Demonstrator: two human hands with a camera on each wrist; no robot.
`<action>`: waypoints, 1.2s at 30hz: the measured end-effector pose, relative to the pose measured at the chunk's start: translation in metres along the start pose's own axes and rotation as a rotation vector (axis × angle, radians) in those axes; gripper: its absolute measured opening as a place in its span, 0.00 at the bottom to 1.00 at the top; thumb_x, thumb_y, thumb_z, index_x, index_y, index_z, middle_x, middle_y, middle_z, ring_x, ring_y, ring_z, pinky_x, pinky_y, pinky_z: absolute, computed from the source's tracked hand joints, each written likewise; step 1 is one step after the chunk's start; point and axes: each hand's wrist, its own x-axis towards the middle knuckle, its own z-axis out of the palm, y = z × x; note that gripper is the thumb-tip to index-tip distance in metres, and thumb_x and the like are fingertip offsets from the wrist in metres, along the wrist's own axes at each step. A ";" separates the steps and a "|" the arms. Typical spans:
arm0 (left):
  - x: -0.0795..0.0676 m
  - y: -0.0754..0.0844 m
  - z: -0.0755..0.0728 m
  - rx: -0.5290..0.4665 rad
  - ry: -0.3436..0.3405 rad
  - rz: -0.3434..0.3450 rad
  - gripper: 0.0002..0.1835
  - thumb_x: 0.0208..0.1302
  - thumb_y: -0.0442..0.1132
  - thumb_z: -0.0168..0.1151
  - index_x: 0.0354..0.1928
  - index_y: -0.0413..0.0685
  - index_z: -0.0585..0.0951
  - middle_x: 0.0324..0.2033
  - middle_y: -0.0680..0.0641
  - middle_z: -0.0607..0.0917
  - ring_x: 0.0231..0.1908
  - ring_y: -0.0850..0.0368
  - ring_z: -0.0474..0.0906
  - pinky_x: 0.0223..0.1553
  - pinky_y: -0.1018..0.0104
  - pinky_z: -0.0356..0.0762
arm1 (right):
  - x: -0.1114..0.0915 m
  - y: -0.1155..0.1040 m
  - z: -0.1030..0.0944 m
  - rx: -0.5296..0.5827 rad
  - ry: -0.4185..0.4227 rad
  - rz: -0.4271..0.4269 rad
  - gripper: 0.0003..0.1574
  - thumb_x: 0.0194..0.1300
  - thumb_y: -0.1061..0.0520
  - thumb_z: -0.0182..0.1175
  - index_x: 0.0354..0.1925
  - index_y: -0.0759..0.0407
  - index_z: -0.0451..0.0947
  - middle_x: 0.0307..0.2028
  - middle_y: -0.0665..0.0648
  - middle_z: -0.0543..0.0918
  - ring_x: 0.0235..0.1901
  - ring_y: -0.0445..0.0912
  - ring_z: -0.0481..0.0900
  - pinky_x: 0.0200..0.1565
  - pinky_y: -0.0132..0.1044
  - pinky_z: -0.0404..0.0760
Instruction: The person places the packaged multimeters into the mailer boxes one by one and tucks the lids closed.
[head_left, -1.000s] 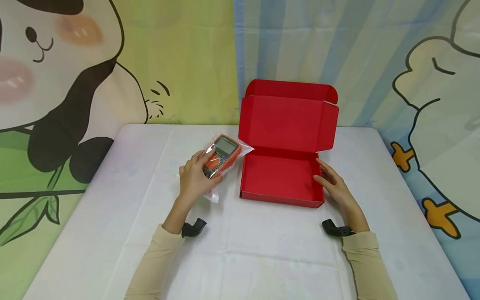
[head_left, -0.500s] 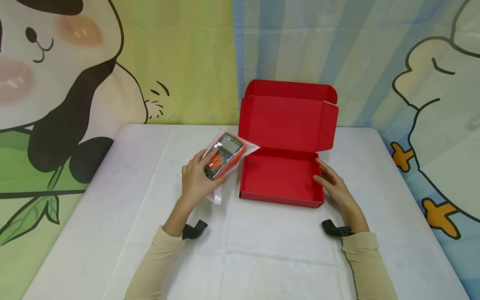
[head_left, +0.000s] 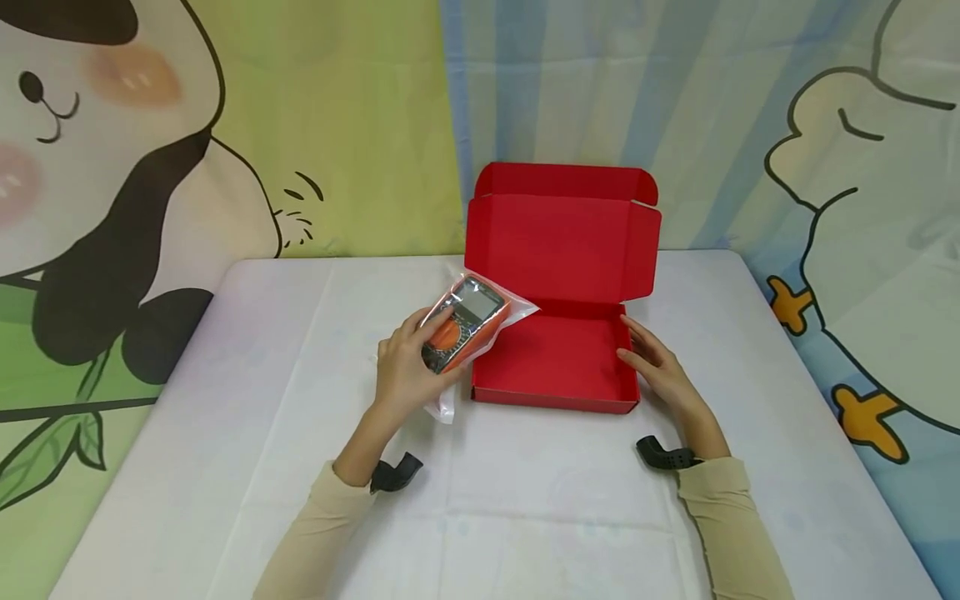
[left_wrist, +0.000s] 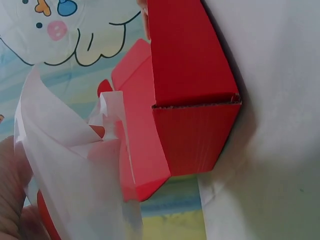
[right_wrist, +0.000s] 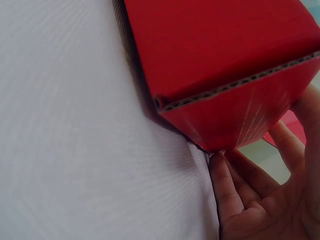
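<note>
My left hand (head_left: pixel 408 367) grips an orange digital multimeter (head_left: pixel 474 315) in a clear plastic bag (head_left: pixel 444 407). It is held tilted, screen up, over the left edge of a red cardboard box (head_left: pixel 555 398). The box's lid (head_left: pixel 562 242) stands raised at the back. In the left wrist view the bag (left_wrist: pixel 75 165) hides most of the multimeter, beside the box's corner (left_wrist: pixel 195 140). My right hand (head_left: pixel 663 367) holds the box's right wall, thumb at its rim; in the right wrist view, fingers (right_wrist: pixel 227 192) lie against the wall's outside.
A white cloth (head_left: pixel 525 500) covers the table. Behind it hangs a printed curtain (head_left: pixel 360 125) with cartoon animals, close to the raised lid. Black wrist cameras (head_left: pixel 396 473) sit on both wrists.
My left hand has carried the bagged multimeter rightward, so the bag's tip now overlaps the box. My right hand stays at the box wall. The head view has shifted slightly.
</note>
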 end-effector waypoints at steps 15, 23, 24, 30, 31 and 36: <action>-0.003 0.011 0.009 0.006 -0.077 0.068 0.42 0.45 0.44 0.78 0.66 0.58 0.74 0.63 0.41 0.72 0.55 0.44 0.73 0.50 0.48 0.67 | 0.000 -0.003 -0.002 -0.024 0.006 0.015 0.43 0.71 0.51 0.56 0.77 0.43 0.48 0.76 0.58 0.52 0.73 0.59 0.52 0.65 0.51 0.67; -0.003 0.012 0.018 0.053 -0.106 0.151 0.40 0.45 0.46 0.78 0.65 0.58 0.75 0.63 0.43 0.73 0.54 0.44 0.75 0.48 0.50 0.67 | 0.000 -0.001 0.000 -0.010 0.005 0.008 0.43 0.71 0.51 0.57 0.77 0.43 0.49 0.76 0.57 0.52 0.73 0.59 0.52 0.61 0.36 0.71; -0.002 0.013 0.020 0.056 -0.108 0.160 0.40 0.45 0.45 0.78 0.65 0.58 0.75 0.63 0.43 0.73 0.54 0.44 0.75 0.48 0.50 0.67 | 0.000 -0.001 0.000 -0.010 0.007 0.007 0.44 0.70 0.51 0.57 0.77 0.43 0.49 0.76 0.57 0.52 0.73 0.59 0.52 0.60 0.34 0.71; 0.001 0.018 0.026 0.065 -0.149 0.169 0.40 0.44 0.45 0.79 0.65 0.58 0.76 0.63 0.42 0.73 0.56 0.44 0.74 0.48 0.51 0.67 | 0.000 0.000 0.000 -0.015 0.024 0.002 0.43 0.70 0.50 0.58 0.76 0.41 0.51 0.76 0.57 0.53 0.73 0.59 0.53 0.58 0.33 0.73; 0.001 0.019 0.027 0.072 -0.159 0.169 0.40 0.44 0.45 0.79 0.65 0.58 0.75 0.63 0.42 0.73 0.56 0.44 0.73 0.48 0.51 0.67 | 0.000 0.001 0.000 -0.019 0.027 -0.002 0.42 0.70 0.50 0.57 0.76 0.42 0.51 0.76 0.57 0.53 0.73 0.59 0.53 0.59 0.35 0.73; 0.003 0.023 0.033 0.104 -0.211 0.170 0.42 0.45 0.46 0.79 0.66 0.59 0.74 0.63 0.41 0.72 0.58 0.45 0.71 0.51 0.50 0.67 | 0.002 0.003 0.001 -0.041 0.039 -0.016 0.41 0.71 0.49 0.57 0.76 0.41 0.53 0.75 0.56 0.54 0.72 0.58 0.54 0.60 0.39 0.72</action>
